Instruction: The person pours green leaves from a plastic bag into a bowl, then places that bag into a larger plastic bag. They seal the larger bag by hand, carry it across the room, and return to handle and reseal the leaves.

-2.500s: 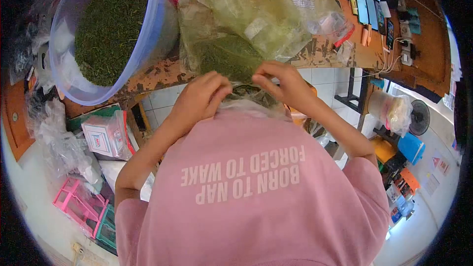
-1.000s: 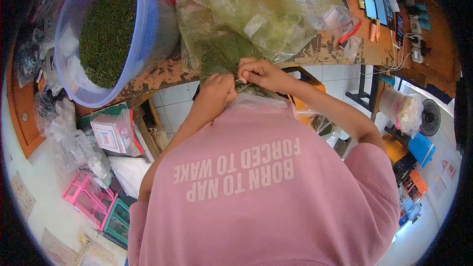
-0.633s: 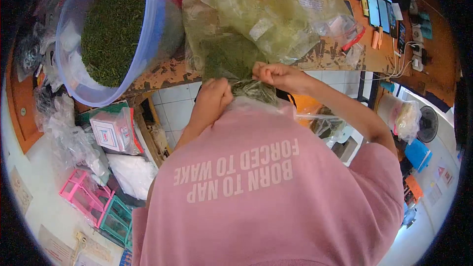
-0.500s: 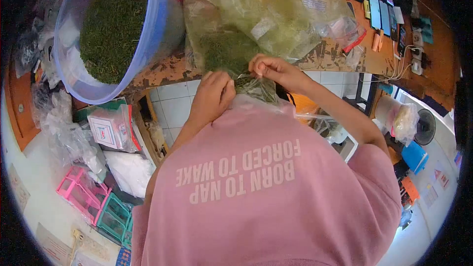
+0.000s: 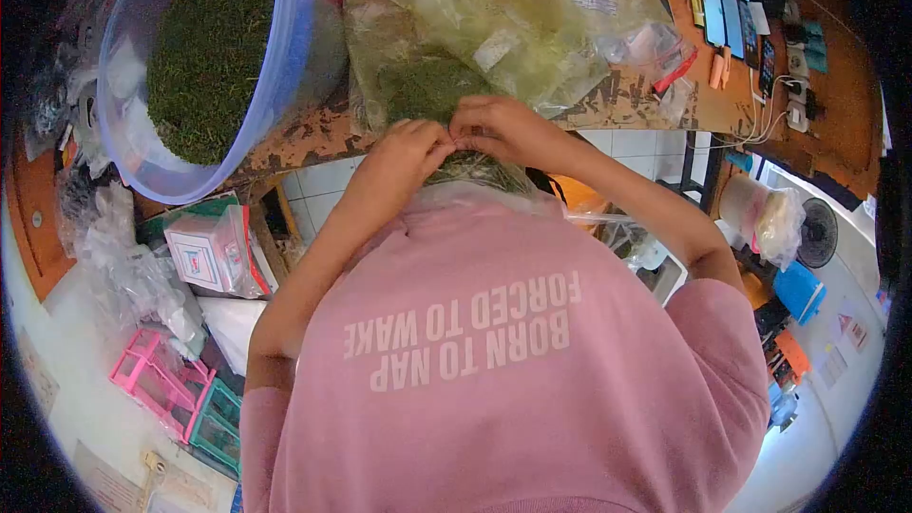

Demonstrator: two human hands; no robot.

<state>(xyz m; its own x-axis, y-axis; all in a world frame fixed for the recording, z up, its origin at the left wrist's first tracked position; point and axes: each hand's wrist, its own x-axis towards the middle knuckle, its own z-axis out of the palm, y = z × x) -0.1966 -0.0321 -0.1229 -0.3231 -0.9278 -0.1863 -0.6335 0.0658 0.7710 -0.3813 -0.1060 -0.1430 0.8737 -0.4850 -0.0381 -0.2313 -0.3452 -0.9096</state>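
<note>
My left hand [image 5: 408, 154] and my right hand [image 5: 503, 128] meet fingertip to fingertip at the near table edge. Both are closed in a pinch on the top of a clear plastic bag [image 5: 489, 171] with green, dry-looking shreds in it, close against my pink shirt. The exact grip is partly hidden by my fingers. Just beyond my hands lies a large clear plastic sheet or bag [image 5: 541, 47], dusted green, with a heap of green shreds [image 5: 427, 90] on it.
A large translucent tub [image 5: 294, 47] full of green shreds [image 5: 214, 57] stands at the left. Several phones [image 5: 731, 24] with cables lie at the right. A bag of white boxes [image 5: 209, 252], pink racks [image 5: 161, 375] and a fan [image 5: 817, 233] are lower down.
My right hand has moved left and my left hand slightly right and up, so their fingertips now meet over the bag. The view has shifted slightly.
</note>
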